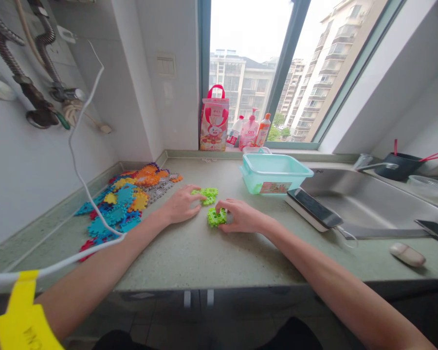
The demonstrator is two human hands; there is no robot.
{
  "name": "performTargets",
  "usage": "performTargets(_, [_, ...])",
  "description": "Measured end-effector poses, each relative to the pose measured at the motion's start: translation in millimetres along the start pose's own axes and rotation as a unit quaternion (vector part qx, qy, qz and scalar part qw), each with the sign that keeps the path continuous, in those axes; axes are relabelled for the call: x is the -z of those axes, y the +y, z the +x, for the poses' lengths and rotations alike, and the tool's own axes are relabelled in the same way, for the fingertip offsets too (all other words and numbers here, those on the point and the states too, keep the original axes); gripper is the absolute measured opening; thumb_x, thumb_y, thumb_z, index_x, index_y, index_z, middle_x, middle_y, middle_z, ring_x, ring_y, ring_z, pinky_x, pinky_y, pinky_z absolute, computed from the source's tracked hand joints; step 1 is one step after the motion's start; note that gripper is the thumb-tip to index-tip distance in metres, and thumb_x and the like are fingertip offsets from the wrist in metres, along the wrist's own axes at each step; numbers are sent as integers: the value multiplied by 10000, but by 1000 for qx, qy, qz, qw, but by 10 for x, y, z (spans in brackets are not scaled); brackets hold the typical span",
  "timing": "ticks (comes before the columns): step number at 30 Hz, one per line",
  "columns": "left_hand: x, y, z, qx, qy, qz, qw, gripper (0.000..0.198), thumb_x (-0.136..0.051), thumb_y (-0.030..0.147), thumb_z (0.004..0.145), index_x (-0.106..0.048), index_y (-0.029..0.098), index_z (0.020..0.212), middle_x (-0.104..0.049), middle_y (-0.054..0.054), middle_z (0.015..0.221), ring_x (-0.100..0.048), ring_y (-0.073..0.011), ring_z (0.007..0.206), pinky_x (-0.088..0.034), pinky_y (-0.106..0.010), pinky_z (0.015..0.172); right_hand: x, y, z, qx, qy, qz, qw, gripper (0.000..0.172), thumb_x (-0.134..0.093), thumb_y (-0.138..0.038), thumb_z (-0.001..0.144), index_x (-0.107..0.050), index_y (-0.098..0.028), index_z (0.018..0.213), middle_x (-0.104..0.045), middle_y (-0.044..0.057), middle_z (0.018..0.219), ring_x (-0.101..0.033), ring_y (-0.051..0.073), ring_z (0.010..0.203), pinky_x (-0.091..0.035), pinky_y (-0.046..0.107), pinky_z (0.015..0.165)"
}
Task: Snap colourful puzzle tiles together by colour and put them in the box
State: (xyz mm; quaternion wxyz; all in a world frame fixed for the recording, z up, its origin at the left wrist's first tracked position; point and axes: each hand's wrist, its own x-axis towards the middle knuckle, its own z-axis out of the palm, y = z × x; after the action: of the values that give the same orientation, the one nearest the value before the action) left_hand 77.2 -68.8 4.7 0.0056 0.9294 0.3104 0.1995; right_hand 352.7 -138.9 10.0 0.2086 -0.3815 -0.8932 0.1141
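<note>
My left hand [180,203] lies on the green counter [204,253] with its fingers pinched on a flat group of lime-green plastic puzzle pieces [206,195]. My right hand [241,215] is just right of it, fingers curled round a single lime-green piece [216,217] that rests on the counter. The two green lots are a short gap apart. A heap of loose pieces [126,199] in blue, orange, yellow, red and grey spreads over the counter to the left of my left forearm.
A turquoise plastic tub [275,172] stands behind my right hand. Right of it a phone [313,206] lies on a white box beside the steel sink [365,204]. A white cable [80,175] hangs across the left. Bottles and a bag stand on the windowsill.
</note>
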Motion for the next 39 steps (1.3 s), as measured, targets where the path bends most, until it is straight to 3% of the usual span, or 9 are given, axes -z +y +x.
performTargets(7, [69,188,-13,-72,-34,-75,994,318,-656,186,890,-807,301,1144,-570,-78,1476,-465,-281,1446,-345,-472,1263,193,282,-44,-5,120,18,993,305,-772,-276,806,-629,-228,1071,-705,48,1015,-631,213,904,-493,344,872])
performTargets(10, [73,253,-7,-99,-45,-104,989,389,-661,127,833,-793,316,1147,-554,-44,1513,-453,-279,1466,-291,-491,1296,178,279,-34,6,138,35,990,311,-774,-290,807,-629,-230,1076,-709,55,1047,-641,219,936,-505,361,897])
performTargets(13, [43,224,3,-71,-5,-101,992,466,-651,99,780,-732,278,1203,-588,-61,1480,-473,-281,1446,-347,-494,1267,108,193,-10,27,138,57,988,300,-768,-290,820,-624,-236,1078,-705,51,1059,-643,220,963,-508,361,910])
performTargets(16, [-26,118,11,1,29,-47,998,487,-621,116,796,-683,231,1265,-587,-107,1477,-471,-301,1444,-368,-517,1246,32,101,13,39,115,55,991,301,-773,-278,816,-622,-235,1072,-696,54,1054,-634,228,987,-502,356,916])
performTargets(21, [-154,-33,13,84,-17,24,996,551,-569,271,925,-581,226,1474,-470,-144,1605,-362,-351,1534,-321,-587,1249,-42,40,30,22,23,37,999,381,-808,-294,804,-621,-245,1133,-687,57,1063,-637,243,1010,-492,344,904])
performTargets(27, [-159,-35,8,84,-48,34,995,546,-569,342,957,-595,267,1498,-430,-120,1655,-297,-363,1575,-263,-589,1275,-31,87,34,13,26,30,999,366,-809,-263,772,-622,-244,1086,-692,36,998,-631,223,925,-487,322,846])
performTargets(29, [-147,-13,3,74,-50,22,996,539,-584,349,954,-605,293,1489,-430,-109,1659,-300,-363,1575,-264,-595,1273,1,156,30,10,50,28,998,360,-800,-265,770,-611,-247,1075,-692,26,991,-630,213,906,-490,326,851])
performTargets(35, [-138,95,-3,33,-64,-12,997,549,-646,329,915,-626,315,1464,-436,-100,1655,-304,-364,1574,-279,-596,1266,97,393,42,-44,218,63,973,321,-741,-359,826,-564,-250,1070,-700,30,1038,-648,205,935,-520,360,896])
performTargets(39, [-139,141,0,20,-65,-24,997,532,-658,324,907,-641,317,1439,-425,-97,1661,-306,-368,1572,-291,-589,1262,49,416,60,-57,198,63,977,328,-728,-386,835,-552,-253,1077,-693,27,1033,-642,203,923,-515,358,888])
